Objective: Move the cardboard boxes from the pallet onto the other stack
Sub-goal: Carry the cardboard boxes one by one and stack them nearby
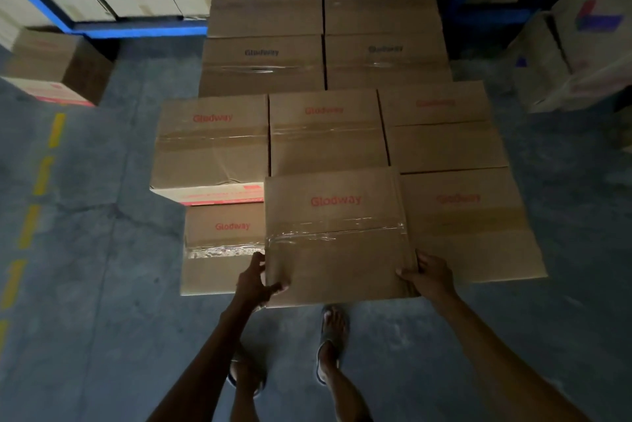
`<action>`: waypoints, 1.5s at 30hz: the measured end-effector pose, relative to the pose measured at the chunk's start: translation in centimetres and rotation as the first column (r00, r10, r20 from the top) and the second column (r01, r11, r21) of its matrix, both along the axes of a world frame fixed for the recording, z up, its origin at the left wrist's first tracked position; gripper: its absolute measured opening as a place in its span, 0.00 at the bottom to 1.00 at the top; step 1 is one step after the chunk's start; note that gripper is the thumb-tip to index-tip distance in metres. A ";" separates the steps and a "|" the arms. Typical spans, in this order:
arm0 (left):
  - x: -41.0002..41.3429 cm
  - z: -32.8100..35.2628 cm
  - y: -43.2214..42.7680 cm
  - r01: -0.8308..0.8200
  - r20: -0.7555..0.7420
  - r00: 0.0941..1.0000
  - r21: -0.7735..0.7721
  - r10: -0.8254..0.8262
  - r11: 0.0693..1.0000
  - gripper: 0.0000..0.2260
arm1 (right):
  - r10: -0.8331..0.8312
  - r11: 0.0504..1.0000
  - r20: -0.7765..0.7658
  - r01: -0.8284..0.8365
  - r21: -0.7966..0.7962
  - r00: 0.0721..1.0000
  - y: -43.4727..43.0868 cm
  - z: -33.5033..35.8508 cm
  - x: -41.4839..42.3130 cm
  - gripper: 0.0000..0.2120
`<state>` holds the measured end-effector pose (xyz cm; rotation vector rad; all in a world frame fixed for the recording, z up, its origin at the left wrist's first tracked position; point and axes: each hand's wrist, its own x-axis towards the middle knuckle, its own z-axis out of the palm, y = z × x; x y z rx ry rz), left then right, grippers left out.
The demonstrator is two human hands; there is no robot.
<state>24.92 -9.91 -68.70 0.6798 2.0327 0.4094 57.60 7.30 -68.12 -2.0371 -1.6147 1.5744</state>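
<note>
Both hands grip the front box [333,216] at its near corners. The left hand [254,281] has its fingers curled round the left edge with the thumb on top, and the right hand [431,276] holds the right edge likewise. The box is taped shut, so its contents are hidden. It stands higher than the lower box [222,250] on its left and sits just beside the right box [472,226]. A back row [325,134] stands behind it. Its tape runs left to right, and its print faces the person.

dim, low light | glare on box tape [337,233] | edges bowed, corners blurred
</note>
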 end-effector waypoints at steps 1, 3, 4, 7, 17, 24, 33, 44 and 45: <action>0.0 -0.9 0.2 -0.009 0.004 1.000 0.004 0.009 1.000 0.37 | 0.015 1.000 0.021 -0.015 0.006 1.000 0.3 -0.8 -0.1 0.20; -0.1 -2.7 1.1 -0.024 0.011 1.000 0.001 0.024 1.000 0.37 | 0.052 0.999 0.078 -0.053 0.003 0.996 1.2 -3.0 -0.1 0.17; -0.2 -3.3 1.4 -0.027 0.014 1.000 -0.006 0.027 1.000 0.36 | 0.089 0.996 0.111 -0.090 0.006 0.990 1.4 -3.8 -0.2 0.16; 0.0 -5.2 1.9 -0.028 0.027 0.999 -0.037 0.029 0.999 0.36 | 0.139 0.987 0.217 -0.152 0.046 0.966 1.8 -5.5 -0.8 0.13; 1.2 -9.0 3.0 -0.049 0.035 0.998 -0.119 0.054 0.992 0.36 | 0.034 0.970 0.448 -0.138 0.201 0.893 1.3 -8.2 -4.1 0.12; 0.0 -6.5 5.2 -0.059 0.176 0.980 -0.203 0.095 0.977 0.33 | 0.186 0.956 0.506 -0.274 0.105 0.842 -1.7 -4.1 -8.8 0.18; -9.8 7.6 0.0 -0.176 0.170 0.969 -0.043 0.181 0.983 0.22 | 0.518 0.842 0.249 -0.539 0.021 0.819 -8.4 7.3 -24.0 0.19; -36.1 19.3 -19.3 -0.460 -0.044 0.882 0.137 0.470 0.877 0.19 | 0.614 0.787 -0.028 -0.610 0.097 0.788 -21.9 15.7 -54.2 0.26; -38.2 19.7 -20.7 -0.484 -0.047 0.868 0.145 0.494 0.863 0.19 | 0.621 0.783 -0.054 -0.616 0.091 0.782 -23.2 16.4 -56.5 0.26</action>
